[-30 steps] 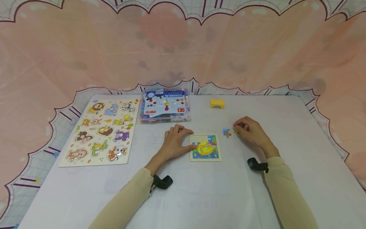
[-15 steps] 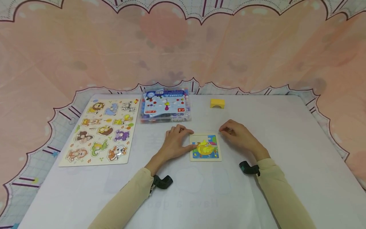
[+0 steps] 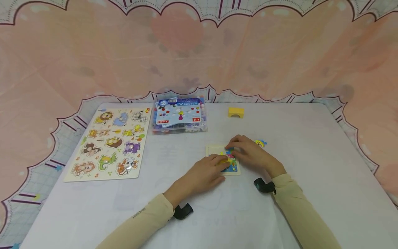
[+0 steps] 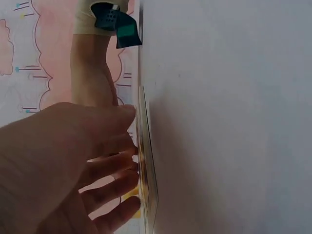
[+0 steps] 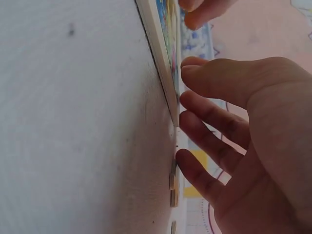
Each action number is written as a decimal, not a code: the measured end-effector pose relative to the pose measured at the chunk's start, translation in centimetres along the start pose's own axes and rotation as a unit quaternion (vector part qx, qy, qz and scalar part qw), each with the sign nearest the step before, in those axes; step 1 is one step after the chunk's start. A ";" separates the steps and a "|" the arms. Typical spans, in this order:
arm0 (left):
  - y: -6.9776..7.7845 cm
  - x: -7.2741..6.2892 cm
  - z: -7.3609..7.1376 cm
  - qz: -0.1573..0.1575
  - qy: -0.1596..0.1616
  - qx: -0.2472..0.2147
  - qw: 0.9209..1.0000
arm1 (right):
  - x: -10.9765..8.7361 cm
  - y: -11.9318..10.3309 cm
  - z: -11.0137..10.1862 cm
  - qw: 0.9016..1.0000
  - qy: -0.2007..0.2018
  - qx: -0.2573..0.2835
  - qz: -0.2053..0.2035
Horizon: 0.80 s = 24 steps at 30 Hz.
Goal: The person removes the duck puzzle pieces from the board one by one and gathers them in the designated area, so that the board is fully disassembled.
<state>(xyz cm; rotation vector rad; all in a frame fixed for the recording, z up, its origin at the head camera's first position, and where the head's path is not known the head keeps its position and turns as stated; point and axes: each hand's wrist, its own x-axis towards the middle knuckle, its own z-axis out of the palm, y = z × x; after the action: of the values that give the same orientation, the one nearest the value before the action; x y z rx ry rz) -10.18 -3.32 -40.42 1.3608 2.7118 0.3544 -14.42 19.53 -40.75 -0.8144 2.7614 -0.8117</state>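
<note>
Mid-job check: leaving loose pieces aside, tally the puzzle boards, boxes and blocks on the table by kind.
Puzzle boards: 2 (small puzzle, animal board)
Plastic box: 1
Yellow block: 1
Total: 4

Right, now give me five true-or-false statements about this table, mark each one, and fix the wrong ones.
1. The animal board lies to the left of the plastic case. True.
2. The yellow block sits on top of the animal board. False: it rests on the white tabletop, well apart from the board.
3. A loose puzzle piece lies outside the small square puzzle, beside the right grip. True.
4. The left grip is at the plastic case. False: it is over the small square puzzle.
5. The small square puzzle is larger than the animal board. False: the animal board is clearly larger.
</note>
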 end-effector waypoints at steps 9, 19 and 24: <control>0.1 0.2 0.3 -0.013 -0.018 0.002 1.000 | 0.0 0.1 0.3 0.999 -0.007 -0.032 -0.006; -0.1 0.1 0.6 -0.007 -0.011 -0.010 1.000 | 0.0 -0.3 0.5 0.999 0.002 -0.045 -0.027; -0.2 0.1 0.6 -0.007 -0.007 -0.014 1.000 | 0.1 -0.3 0.6 0.998 0.010 -0.044 -0.037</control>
<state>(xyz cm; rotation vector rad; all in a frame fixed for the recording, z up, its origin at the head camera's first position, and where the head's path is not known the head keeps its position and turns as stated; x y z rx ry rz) -10.28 -3.29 -41.01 1.3326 2.6927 0.3797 -14.24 18.97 -41.13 -0.9343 2.8175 -0.7193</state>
